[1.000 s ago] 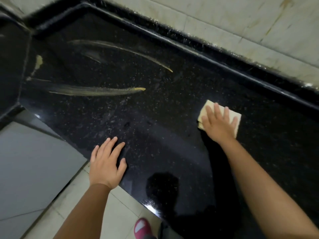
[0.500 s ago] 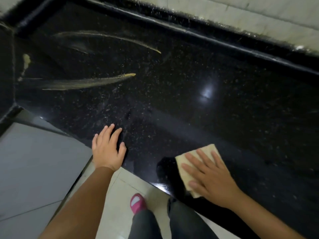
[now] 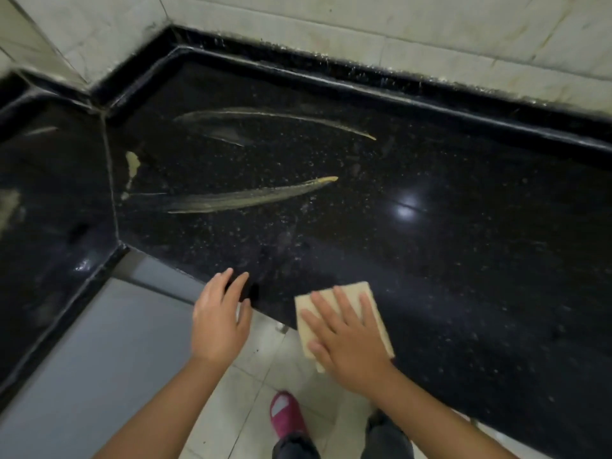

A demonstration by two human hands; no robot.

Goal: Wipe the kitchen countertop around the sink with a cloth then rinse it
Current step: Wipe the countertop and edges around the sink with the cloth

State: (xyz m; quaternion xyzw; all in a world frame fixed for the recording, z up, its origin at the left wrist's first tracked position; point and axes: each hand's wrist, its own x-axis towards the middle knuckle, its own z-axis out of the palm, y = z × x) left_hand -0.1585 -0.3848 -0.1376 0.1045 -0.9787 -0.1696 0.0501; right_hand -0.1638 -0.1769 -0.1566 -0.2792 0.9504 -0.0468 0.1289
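Note:
A folded beige cloth lies at the front edge of the black speckled countertop, partly hanging past the edge. My right hand presses flat on it with fingers spread and straight. My left hand rests at the counter's front edge to the left of the cloth, fingers straight, holding nothing. Pale yellowish smear streaks cross the counter's left middle, and a small blob sits by the corner seam. No sink is in view.
A raised black lip borders the counter below the tiled wall. The counter angles at a seam on the left. Below are a grey cabinet front, the floor tiles and a pink slipper.
My right hand dragged the cloth from the back right of the counter to its front edge, then slightly left. My left hand slid back to the edge.

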